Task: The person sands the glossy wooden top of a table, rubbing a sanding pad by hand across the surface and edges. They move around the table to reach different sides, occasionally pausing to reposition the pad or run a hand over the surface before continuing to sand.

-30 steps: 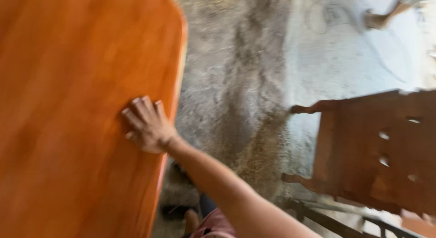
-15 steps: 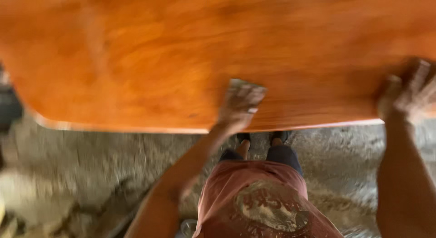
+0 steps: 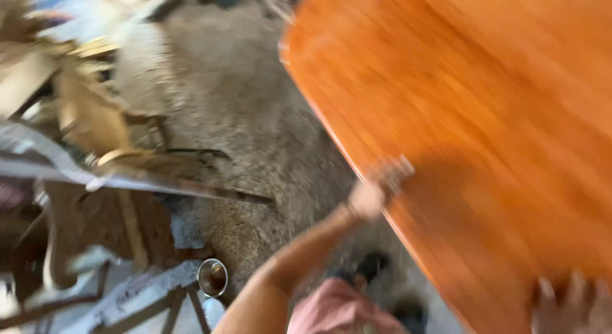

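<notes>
A large polished orange-brown wooden tabletop point(image 3: 484, 117) fills the right half of the blurred view. My left hand point(image 3: 376, 190) grips its near left edge, fingers curled over the top. At the bottom right corner, my right hand point(image 3: 570, 305) rests on the tabletop's near edge with fingers spread, partly cut off by the frame. My pink shirt point(image 3: 331, 311) and dark shoes point(image 3: 373, 267) show below, over the floor.
The floor point(image 3: 242, 117) is rough grey concrete. At the left stands a heap of wooden scraps and furniture parts point(image 3: 83, 136). A small metal cup point(image 3: 212, 276) sits on the floor near a wooden frame point(image 3: 172, 302) at the bottom left.
The view has swung left: the tabletop now lies to the right instead of across the top. Both hands remain on its near edge. The scrap heap and cup have come into view.
</notes>
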### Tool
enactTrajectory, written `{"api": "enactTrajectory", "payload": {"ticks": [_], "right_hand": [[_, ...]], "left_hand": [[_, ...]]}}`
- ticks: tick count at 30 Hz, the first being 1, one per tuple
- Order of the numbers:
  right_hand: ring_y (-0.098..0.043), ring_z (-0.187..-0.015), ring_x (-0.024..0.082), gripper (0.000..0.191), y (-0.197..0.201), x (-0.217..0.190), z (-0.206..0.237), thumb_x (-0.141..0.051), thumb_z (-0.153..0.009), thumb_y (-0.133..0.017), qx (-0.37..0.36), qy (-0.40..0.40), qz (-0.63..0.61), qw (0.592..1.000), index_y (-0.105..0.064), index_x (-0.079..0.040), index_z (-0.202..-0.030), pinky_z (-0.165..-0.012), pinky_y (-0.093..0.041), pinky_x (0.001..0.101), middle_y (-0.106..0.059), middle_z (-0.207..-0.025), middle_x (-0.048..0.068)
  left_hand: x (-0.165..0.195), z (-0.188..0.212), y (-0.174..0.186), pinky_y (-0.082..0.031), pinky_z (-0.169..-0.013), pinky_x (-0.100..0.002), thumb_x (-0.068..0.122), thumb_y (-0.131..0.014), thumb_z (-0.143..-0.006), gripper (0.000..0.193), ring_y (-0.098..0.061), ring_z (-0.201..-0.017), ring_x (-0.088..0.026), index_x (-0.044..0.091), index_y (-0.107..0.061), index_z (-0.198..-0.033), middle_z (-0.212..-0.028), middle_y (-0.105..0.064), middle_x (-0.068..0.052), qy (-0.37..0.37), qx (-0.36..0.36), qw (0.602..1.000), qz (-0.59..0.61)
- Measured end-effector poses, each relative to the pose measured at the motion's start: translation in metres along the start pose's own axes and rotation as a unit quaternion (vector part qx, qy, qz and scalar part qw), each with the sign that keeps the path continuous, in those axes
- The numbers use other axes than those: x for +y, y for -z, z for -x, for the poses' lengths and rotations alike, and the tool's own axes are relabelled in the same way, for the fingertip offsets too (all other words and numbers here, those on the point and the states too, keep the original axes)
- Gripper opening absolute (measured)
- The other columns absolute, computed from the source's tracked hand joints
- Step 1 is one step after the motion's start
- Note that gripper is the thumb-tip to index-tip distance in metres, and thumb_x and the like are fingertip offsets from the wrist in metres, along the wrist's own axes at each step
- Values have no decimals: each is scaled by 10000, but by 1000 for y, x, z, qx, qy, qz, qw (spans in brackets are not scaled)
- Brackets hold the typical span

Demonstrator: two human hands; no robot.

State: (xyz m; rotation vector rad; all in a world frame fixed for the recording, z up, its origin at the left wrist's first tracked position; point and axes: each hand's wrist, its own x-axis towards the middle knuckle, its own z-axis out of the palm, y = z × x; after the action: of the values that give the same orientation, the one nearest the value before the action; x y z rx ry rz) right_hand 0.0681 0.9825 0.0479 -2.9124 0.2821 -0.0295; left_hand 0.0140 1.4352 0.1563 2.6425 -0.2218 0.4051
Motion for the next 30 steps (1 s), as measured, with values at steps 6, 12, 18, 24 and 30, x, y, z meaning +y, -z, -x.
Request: {"api": "enactTrajectory", "payload": {"ticks": [6, 12, 18, 24, 30], "right_hand": [[-484, -1365, 373, 746, 31, -133, -20, -361, -939, -675, 4, 160, -97, 982, -427, -76, -1582, -1162, -388, 505, -493, -1469, 213], [-621, -1191, 257, 806, 40, -145, 39, -399, -888, -696, -198, 331, -476, 790, -434, -36, -1557, -967, -502, 383, -616, -1371, 209], [-693, -911, 179, 502, 86, -162, 57, -396, -873, -743, -340, 353, -427, 760, -723, -15, -1200, -802, -556, 332, -776, -968, 97], [-649, -758, 165, 386, 117, -122, 74, -358, -913, -778, -293, 329, -332, 834, -788, 13, -1018, -726, -553, 332, -727, -773, 101], [-634, -816, 108, 363, 114, -113, 65, -289, -861, -769, -366, 358, -446, 734, -782, -21, -1106, -760, -520, 273, -733, -862, 36]], "left_hand": [[120, 64, 39, -591, -782, -413, 122, -623, -1018, 342, -717, -898, -357, 95, -678, -1354, -1143, -733, -195, 174, 58, 959, 216], [132, 63, 56, -562, -700, -321, 178, -689, -1010, 219, -666, -759, -142, 46, -770, -1166, -884, -749, -65, 366, 36, 832, 416], [183, 72, 56, -567, -723, -279, 148, -762, -957, 129, -679, -791, -92, 54, -769, -1045, -898, -749, 2, 319, 87, 728, 601], [228, 95, 61, -482, -596, -293, 148, -807, -925, 120, -587, -680, -84, 36, -765, -940, -774, -687, -14, 363, 95, 798, 472], [238, 103, 60, -473, -629, -269, 133, -793, -916, 93, -585, -719, -61, 54, -763, -955, -782, -679, 25, 318, 89, 788, 519]]}}
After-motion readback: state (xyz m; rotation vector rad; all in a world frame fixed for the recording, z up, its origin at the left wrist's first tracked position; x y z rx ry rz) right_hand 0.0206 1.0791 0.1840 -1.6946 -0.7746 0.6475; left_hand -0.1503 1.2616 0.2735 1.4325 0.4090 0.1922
